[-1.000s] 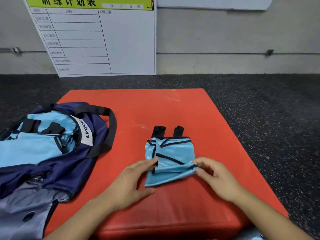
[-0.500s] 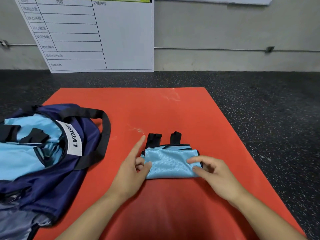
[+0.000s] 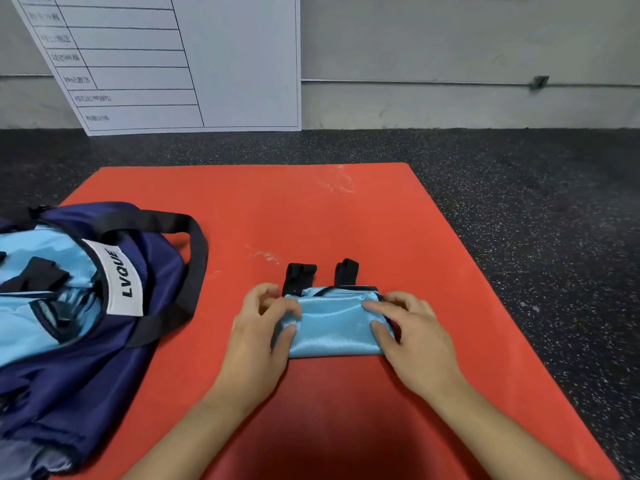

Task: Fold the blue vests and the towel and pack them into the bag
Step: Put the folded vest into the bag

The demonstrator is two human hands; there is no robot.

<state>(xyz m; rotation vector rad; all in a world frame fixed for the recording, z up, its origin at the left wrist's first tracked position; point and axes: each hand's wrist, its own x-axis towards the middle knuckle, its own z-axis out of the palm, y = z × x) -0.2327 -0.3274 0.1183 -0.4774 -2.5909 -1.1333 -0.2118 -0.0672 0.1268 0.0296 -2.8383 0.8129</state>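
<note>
A light blue vest (image 3: 334, 323) lies folded into a small rectangle on the red mat (image 3: 311, 216), its two black straps (image 3: 320, 277) sticking out at the far edge. My left hand (image 3: 263, 327) grips the vest's left end, thumb on top and fingers curled over the far corner. My right hand (image 3: 412, 330) grips the right end in the same way. The navy bag (image 3: 79, 358) lies open at the left with more light blue fabric (image 3: 41, 303) inside it. No towel is in view.
A white chart board (image 3: 173, 64) leans against the grey wall at the back. Dark speckled floor (image 3: 536, 220) surrounds the mat. The bag's black handle (image 3: 194, 258) loops onto the mat between the bag and the vest.
The near half of the vest was folded over to the far side, making a compact rectangle. Both hands have since closed onto its two ends. The camera has tilted down.
</note>
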